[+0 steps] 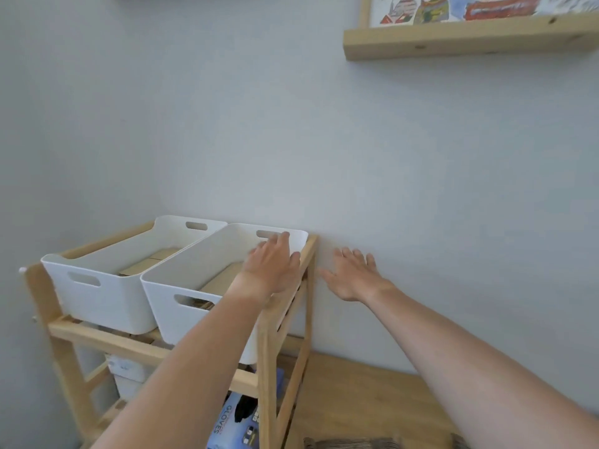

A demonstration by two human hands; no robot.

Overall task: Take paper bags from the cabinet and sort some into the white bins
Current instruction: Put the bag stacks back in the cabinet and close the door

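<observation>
Left hand (272, 264) hovers over the right bin (181, 286), fingers spread, holding nothing; bags (223, 281) lie just below them. Right hand (353, 277) is off beside the rack, fingers apart too, so left is nearer.

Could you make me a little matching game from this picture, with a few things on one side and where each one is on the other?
Things:
1. left hand
2. right hand
3. box marked GLOVES
4. framed drawing

Places:
a. on the wall shelf, top right
b. low down in the wooden rack
c. spread open in front of the wall, right of the rack
d. over the far right corner of the nearer white bin

Pairs: 1-d, 2-c, 3-b, 4-a
</observation>
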